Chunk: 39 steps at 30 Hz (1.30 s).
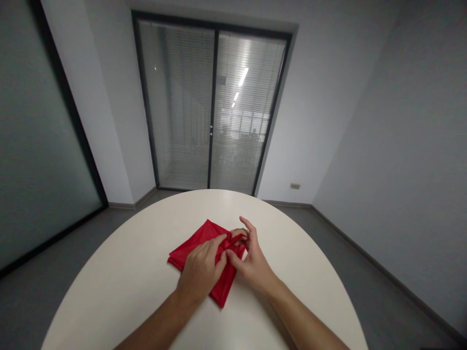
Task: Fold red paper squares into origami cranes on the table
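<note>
One thin folded red cloth (200, 236) lies on the round cream-white table (127, 291) at six o'clock in view, a corner toward nine. The left hand (200, 265) pinches its bunched part; at three o'clock, the right hand (256, 266) pinches too, one finger raised toward twelve.

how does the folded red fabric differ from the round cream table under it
The folded red fabric is strongly coloured, while the round cream table is pale. The fabric has pointed corners; the table's edge is curved. The fabric is creased and layered, whereas the table looks smooth and flat. The fabric is much smaller than the table. Both look unpatterned.
</note>
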### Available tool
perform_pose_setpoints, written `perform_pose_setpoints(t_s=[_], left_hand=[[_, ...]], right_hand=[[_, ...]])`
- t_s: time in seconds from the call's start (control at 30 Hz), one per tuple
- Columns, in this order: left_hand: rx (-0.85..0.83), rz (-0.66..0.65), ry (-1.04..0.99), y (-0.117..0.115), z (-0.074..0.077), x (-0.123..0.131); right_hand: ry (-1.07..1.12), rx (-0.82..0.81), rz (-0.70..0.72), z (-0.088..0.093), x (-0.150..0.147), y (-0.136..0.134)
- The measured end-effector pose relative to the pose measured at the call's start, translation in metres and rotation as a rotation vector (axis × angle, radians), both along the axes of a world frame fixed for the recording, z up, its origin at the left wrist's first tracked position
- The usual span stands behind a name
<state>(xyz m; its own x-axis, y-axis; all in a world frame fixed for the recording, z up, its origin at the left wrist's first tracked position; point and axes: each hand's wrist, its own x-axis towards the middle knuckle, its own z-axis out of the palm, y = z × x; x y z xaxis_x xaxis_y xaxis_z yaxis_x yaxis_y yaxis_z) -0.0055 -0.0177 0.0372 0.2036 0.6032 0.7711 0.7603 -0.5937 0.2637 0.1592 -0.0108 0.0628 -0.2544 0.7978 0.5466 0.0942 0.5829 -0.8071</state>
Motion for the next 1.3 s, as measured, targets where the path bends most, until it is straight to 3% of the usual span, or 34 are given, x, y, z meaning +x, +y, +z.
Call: perform_pose_setpoints(t_s=[0.2, 0.37, 0.5, 0.67, 0.77, 0.93, 1.07, 1.2, 1.3], left_hand=[[0.014, -0.003, -0.054, 0.004, 0.003, -0.006], [-0.148, -0.019, -0.191, 0.003, 0.007, -0.007], [-0.277, -0.079, -0.413, 0.004, 0.01, -0.006], [-0.394, -0.189, -0.624, 0.007, 0.003, 0.001], [-0.413, -0.201, -0.697, 0.008, -0.004, 0.004], [-0.38, -0.173, -0.653, 0.006, -0.006, 0.001], [-0.414, -0.176, -0.572, 0.0, 0.002, 0.002], [-0.488, -0.207, -0.609, -0.003, 0.007, 0.009], [-0.503, -0.181, -0.594, -0.003, 0.007, 0.008]], right_hand=[[-0.055, 0.02, 0.028, -0.008, -0.001, 0.0], [-0.04, 0.071, -0.017, -0.01, -0.003, 0.002], [0.004, 0.101, -0.003, -0.009, 0.0, 0.004], [0.033, 0.132, -0.112, -0.013, 0.005, 0.01], [-0.083, 0.239, -0.184, -0.013, 0.009, 0.013], [-0.315, 0.508, -0.235, -0.004, 0.016, 0.013], [-0.398, 0.591, -0.265, 0.0, 0.019, 0.011], [-0.362, 0.563, -0.229, -0.003, 0.018, 0.01], [-0.287, 0.436, -0.254, -0.008, 0.016, 0.011]])
